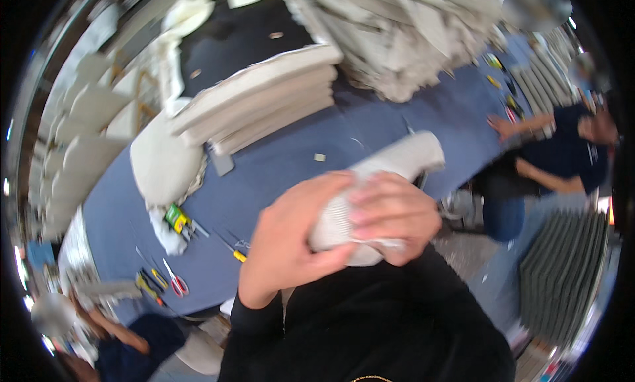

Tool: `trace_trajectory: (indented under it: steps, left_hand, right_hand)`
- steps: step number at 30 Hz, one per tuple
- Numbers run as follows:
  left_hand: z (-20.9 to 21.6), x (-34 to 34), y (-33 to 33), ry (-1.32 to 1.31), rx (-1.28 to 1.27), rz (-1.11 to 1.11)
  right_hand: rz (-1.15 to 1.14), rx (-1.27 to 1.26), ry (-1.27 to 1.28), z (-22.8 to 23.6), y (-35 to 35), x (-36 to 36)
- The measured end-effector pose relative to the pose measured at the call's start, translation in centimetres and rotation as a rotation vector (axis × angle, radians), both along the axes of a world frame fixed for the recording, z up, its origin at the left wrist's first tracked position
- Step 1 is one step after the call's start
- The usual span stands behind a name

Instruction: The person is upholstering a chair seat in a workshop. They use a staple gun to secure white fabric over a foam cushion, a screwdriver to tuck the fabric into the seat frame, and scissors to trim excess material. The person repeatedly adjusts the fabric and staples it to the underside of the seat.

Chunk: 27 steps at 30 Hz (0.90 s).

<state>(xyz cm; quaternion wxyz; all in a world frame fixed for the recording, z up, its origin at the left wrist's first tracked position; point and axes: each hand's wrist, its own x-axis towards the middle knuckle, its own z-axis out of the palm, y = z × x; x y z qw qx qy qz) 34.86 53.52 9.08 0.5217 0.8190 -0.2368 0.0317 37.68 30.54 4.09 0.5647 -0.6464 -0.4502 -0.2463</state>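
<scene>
Close to my chest I hold a long, rounded upholstered piece [407, 152] covered in light grey ribbed fabric; its far end reaches out over the table. My left hand [284, 230] wraps round the near end from the left, thumb along the lower edge. From the right, my right hand [397, 213] curls over the same end, its fingers pressed on the fabric and bunching the edge. Motion blurs both hands slightly, and the fingers partly hide the piece's near end.
Stacked beige cushioned panels [264, 97] stand on the blue table [278, 183], with a fabric heap [397, 38] behind. A padded seat [165, 157], scissors [176, 279] and a yellow-handled screwdriver [238, 255] lie leftward. Co-workers sit at right [562, 144] and lower left [132, 342].
</scene>
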Motion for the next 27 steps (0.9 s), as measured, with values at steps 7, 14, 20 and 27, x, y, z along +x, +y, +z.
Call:
trace_trajectory:
  steps: [7,14,20,27]
  left_hand:
    - [-6.3,-2.4,10.0,-0.076,-0.227,0.504]
    - [-11.1,-9.1,17.4,0.056,-0.415,0.829]
    - [-10.1,-7.7,15.4,-0.067,-0.222,0.805]
    - [-6.5,-6.4,7.4,-0.087,-0.134,0.683]
  right_hand:
    - [-0.139,-0.254,0.243,-11.0,-0.1,-3.3]
    - [-0.525,-0.677,0.791,-30.9,-12.2,-7.5]
    - [-0.981,-0.448,0.793,-33.6,-15.2,-3.0]
    - [-0.972,-0.666,0.881,-33.8,-14.7,-0.6]
